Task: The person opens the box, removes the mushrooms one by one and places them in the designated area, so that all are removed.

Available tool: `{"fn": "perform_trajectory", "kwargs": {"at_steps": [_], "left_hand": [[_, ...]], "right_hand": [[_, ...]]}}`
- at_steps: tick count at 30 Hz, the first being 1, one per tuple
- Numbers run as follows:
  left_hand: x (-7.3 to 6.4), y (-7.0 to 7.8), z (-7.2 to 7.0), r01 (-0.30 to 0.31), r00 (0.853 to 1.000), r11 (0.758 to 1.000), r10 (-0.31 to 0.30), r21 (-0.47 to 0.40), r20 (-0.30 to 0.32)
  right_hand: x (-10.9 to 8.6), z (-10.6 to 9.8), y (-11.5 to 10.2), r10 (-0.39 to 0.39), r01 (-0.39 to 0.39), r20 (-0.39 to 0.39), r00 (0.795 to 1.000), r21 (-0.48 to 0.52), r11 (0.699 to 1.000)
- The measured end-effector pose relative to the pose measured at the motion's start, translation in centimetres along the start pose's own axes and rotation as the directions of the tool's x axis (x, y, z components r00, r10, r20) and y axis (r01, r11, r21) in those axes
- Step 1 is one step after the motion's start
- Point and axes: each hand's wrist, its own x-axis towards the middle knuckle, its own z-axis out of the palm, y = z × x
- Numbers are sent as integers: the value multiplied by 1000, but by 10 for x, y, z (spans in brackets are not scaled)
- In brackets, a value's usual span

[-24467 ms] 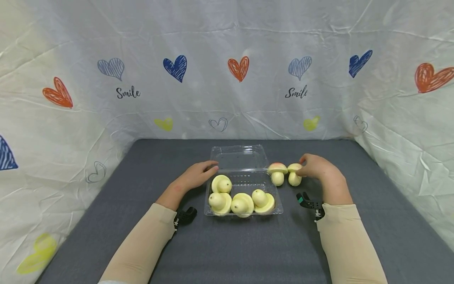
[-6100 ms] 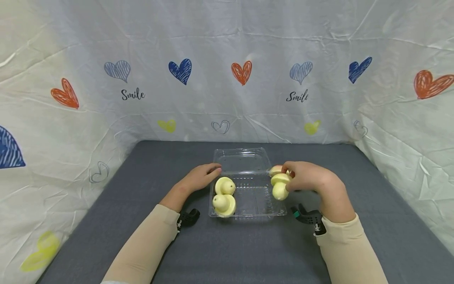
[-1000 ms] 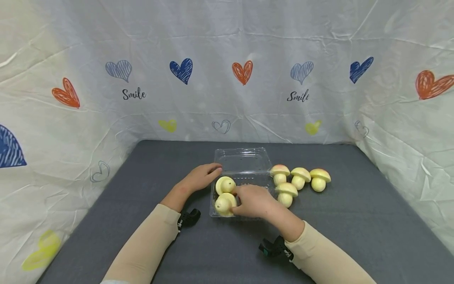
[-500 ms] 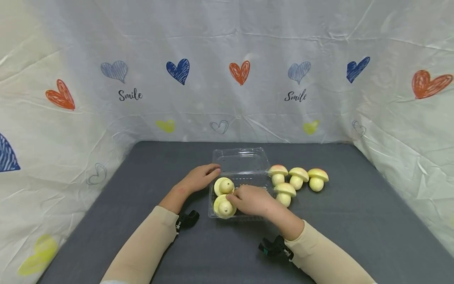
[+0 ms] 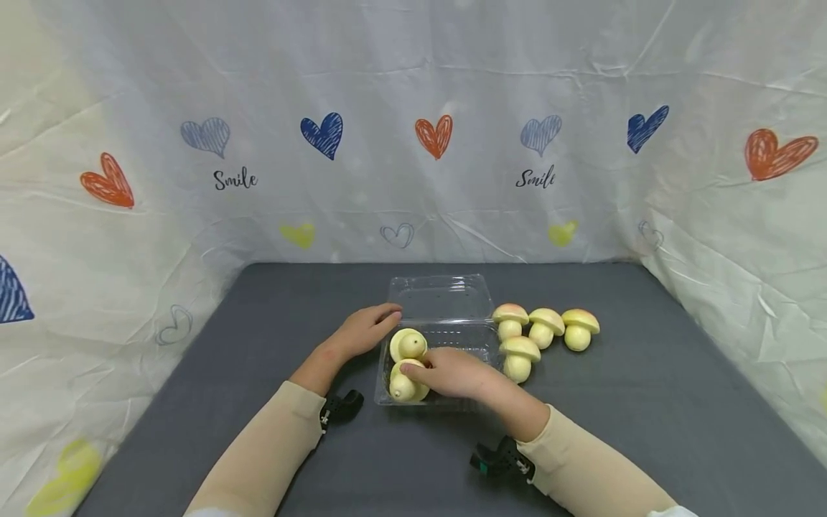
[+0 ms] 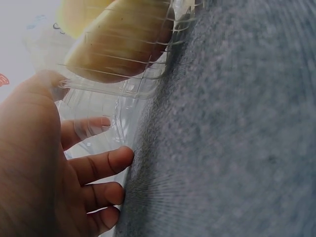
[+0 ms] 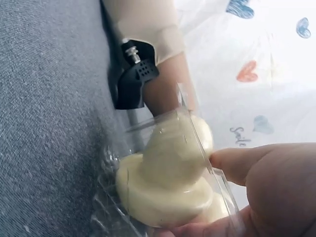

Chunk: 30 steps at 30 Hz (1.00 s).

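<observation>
Two cream toy mushrooms lie caps-down at the left end of a clear plastic clamshell box [image 5: 461, 337]. My right hand [image 5: 457, 373] reaches into the box and pinches the front toy mushroom [image 5: 402, 389], thumb on its stem and fingers at the cap. Right behind it sits the rear toy mushroom [image 5: 412, 346]. My left hand [image 5: 363, 330] rests at the box's back left corner by the hinge. In the left wrist view its fingers [image 6: 101, 165] are spread loosely, touching the table and lid side, with the thumb at the box rim.
The box's lid [image 5: 442, 298] lies folded back behind it. Right of the box stand several toy mushrooms [image 5: 578, 330] with reddish-tinged caps, the nearest one [image 5: 519, 359] close against the box's right side. A grey cloth [image 5: 362, 467] covers the table; a printed white sheet [image 5: 362, 79] hangs behind.
Toy mushrooms have gone from the box to the table on its right. Lately the right hand came back to the box's left end and shifted its thumb onto the front mushroom's stem.
</observation>
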Motion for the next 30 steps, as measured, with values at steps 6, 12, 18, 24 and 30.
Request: {"fn": "perform_trajectory", "kwargs": {"at_steps": [6,12,18,24,30], "left_hand": [[-2,-1,4,12,1000,1000,-12,-10,-4],[0,0,1,-10,1000,1000,10,-10,-6],[3,0,0,-27,1000,1000,26,-3,-15],[3,-3,2,-11,1000,1000,11,3,-4],[3,-2,2,-5,1000,1000,5,-13,-10]], "right_hand": [[-2,-3,4,1,-1,-12,1000,30,1000],[-1,-6,6,10,-11,54,998,13,1000],[2,-7,7,42,-43,66,997,11,999],[3,-9,8,65,-67,69,995,25,997],[3,-19,9,67,-72,74,995,63,995]]}}
